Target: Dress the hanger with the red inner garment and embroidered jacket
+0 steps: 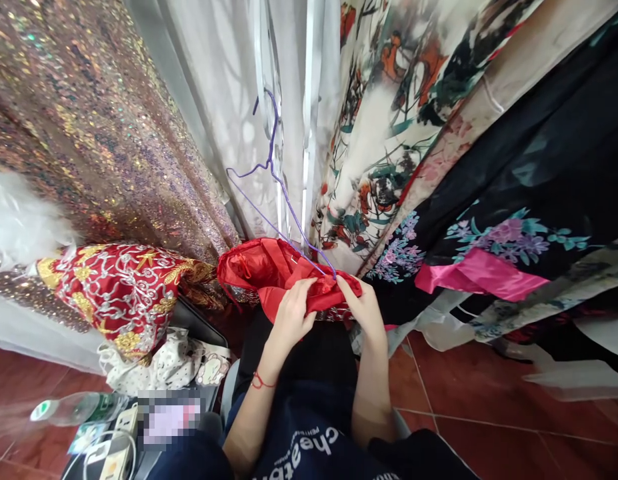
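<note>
A red satin garment point(271, 270) is bunched in front of me, with a purple wire hanger point(273, 175) rising from it, its hook up near a white bar. My left hand point(292, 315) grips the garment's lower fold, a red thread around its wrist. Over on the garment's right end, my right hand point(365, 308) pinches the cloth where the hanger's arm meets it. Both hands are close together, about chest level.
Hanging clothes surround me: a sequined gold dress point(89, 133) at left, a floral white robe point(383, 120) and a black floral robe point(529, 200) at right. A red-and-gold embroidered garment point(121, 293) lies at left. A plastic bottle point(73, 408) and power strip point(116, 453) sit on the red-tiled floor.
</note>
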The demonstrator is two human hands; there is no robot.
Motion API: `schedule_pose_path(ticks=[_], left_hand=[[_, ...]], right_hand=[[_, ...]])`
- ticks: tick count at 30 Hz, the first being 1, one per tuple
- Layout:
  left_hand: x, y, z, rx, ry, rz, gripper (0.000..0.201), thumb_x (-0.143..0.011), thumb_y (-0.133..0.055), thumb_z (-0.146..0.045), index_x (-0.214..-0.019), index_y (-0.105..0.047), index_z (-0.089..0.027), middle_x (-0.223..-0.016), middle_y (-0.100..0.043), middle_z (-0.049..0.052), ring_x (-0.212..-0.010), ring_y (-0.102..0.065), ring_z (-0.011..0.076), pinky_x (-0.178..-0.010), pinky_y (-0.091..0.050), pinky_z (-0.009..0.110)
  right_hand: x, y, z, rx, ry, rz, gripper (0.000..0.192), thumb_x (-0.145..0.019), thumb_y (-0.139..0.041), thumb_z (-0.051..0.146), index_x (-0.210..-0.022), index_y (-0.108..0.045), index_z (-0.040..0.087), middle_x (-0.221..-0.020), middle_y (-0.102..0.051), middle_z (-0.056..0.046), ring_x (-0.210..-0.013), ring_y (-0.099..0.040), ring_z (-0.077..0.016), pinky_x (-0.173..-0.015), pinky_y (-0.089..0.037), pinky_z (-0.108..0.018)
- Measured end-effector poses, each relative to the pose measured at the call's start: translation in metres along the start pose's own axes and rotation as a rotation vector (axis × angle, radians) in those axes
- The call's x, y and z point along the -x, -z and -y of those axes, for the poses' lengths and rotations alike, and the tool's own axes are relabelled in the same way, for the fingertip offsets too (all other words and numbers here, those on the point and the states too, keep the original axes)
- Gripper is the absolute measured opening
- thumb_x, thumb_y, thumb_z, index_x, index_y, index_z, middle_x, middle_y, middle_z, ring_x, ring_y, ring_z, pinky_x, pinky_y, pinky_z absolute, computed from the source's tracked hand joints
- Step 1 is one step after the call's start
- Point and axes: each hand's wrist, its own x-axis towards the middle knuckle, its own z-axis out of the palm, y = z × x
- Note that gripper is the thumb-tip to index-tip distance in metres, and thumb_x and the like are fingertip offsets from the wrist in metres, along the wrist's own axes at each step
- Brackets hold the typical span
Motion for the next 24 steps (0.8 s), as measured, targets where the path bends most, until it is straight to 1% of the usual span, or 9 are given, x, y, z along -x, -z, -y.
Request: schedule_pose_path(ticks=[2, 6, 9, 12, 14, 16, 19, 21, 24], left_hand=[[0.000, -0.002, -0.005, 0.039, -0.027, -0.015, 0.074, -0.078, -0.049, -0.005, -0.148, -0.034, -0.022, -0.142, -0.049, 0.015, -0.126, -0.057, 0.0252, -0.108, -0.046, 0.044], [0.001, -0.006, -0.019, 0.049, -0.075, -0.048, 0.059, -0.084, -0.058, -0.016, -0.141, -0.044, -0.024, -0.139, -0.048, 0.014, -0.129, -0.053, 0.0264, -0.110, -0.045, 0.045], [-0.002, -0.007, -0.027, 0.116, -0.053, -0.163, 0.051, -0.086, -0.066, -0.031, -0.133, -0.049, -0.020, -0.133, -0.053, 0.016, -0.128, -0.053, 0.0271, -0.109, -0.045, 0.046], [-0.010, -0.010, -0.029, 0.130, 0.031, -0.357, 0.029, -0.088, -0.067, -0.037, -0.110, -0.059, -0.020, -0.111, -0.066, 0.011, -0.107, -0.063, 0.0232, -0.096, -0.050, 0.041], [-0.018, -0.012, -0.027, 0.119, 0.089, -0.422, 0.021, -0.088, -0.068, -0.039, -0.094, -0.060, -0.021, -0.093, -0.070, 0.006, -0.088, -0.067, 0.0197, -0.086, -0.051, 0.037], [-0.023, -0.015, -0.026, 0.145, 0.125, -0.418, 0.019, -0.088, -0.068, -0.038, -0.087, -0.059, -0.022, -0.084, -0.070, 0.002, -0.078, -0.067, 0.0171, -0.082, -0.050, 0.034], [-0.025, -0.020, -0.023, 0.256, 0.182, -0.388, 0.012, -0.089, -0.064, -0.031, -0.087, -0.056, -0.022, -0.083, -0.069, 0.001, -0.076, -0.067, 0.0153, -0.079, -0.051, 0.030], [-0.023, -0.021, -0.019, 0.330, 0.238, -0.361, 0.010, -0.087, -0.062, -0.028, -0.089, -0.053, -0.022, -0.082, -0.067, 0.001, -0.075, -0.066, 0.0142, -0.076, -0.051, 0.028], [-0.016, -0.023, -0.008, 0.368, 0.374, -0.295, 0.018, -0.082, -0.061, -0.026, -0.095, -0.050, -0.023, -0.074, -0.063, -0.003, -0.068, -0.063, 0.0127, -0.071, -0.048, 0.025]], right_hand=[[0.000, 0.002, -0.003, 0.010, -0.016, 0.030, 0.039, -0.087, -0.063, 0.053, -0.094, -0.075, 0.016, -0.091, -0.076, -0.007, -0.086, -0.068, -0.0229, -0.084, -0.051, -0.034], [0.001, 0.004, -0.003, 0.025, -0.035, 0.055, 0.041, -0.087, -0.062, 0.054, -0.092, -0.075, 0.015, -0.088, -0.076, -0.007, -0.081, -0.067, -0.0222, -0.079, -0.051, -0.033], [0.003, 0.005, 0.000, 0.031, -0.028, 0.053, 0.039, -0.086, -0.063, 0.053, -0.090, -0.075, 0.016, -0.087, -0.075, -0.007, -0.081, -0.067, -0.0217, -0.080, -0.051, -0.033], [0.005, 0.005, -0.001, 0.044, -0.031, 0.128, 0.037, -0.087, -0.062, 0.052, -0.087, -0.074, 0.017, -0.082, -0.073, -0.004, -0.077, -0.065, -0.0207, -0.077, -0.051, -0.032], [0.007, 0.004, -0.002, 0.048, -0.023, 0.176, 0.036, -0.088, -0.061, 0.052, -0.082, -0.071, 0.019, -0.076, -0.070, -0.002, -0.071, -0.062, -0.0190, -0.074, -0.051, -0.031], [0.007, 0.004, -0.003, 0.054, -0.005, 0.178, 0.036, -0.088, -0.060, 0.052, -0.078, -0.069, 0.019, -0.073, -0.068, -0.001, -0.067, -0.060, -0.0177, -0.072, -0.051, -0.030], [0.005, 0.003, -0.003, 0.069, 0.006, 0.135, 0.037, -0.089, -0.060, 0.053, -0.078, -0.069, 0.018, -0.073, -0.069, -0.002, -0.067, -0.060, -0.0180, -0.071, -0.051, -0.030], [0.003, 0.002, -0.002, 0.067, 0.006, 0.097, 0.037, -0.088, -0.061, 0.053, -0.081, -0.071, 0.017, -0.077, -0.071, -0.003, -0.072, -0.063, -0.0194, -0.073, -0.052, -0.031], [0.002, 0.000, -0.002, 0.007, -0.018, 0.028, 0.038, -0.085, -0.065, 0.053, -0.088, -0.075, 0.017, -0.088, -0.076, -0.007, -0.081, -0.068, -0.0223, -0.082, -0.053, -0.035]])
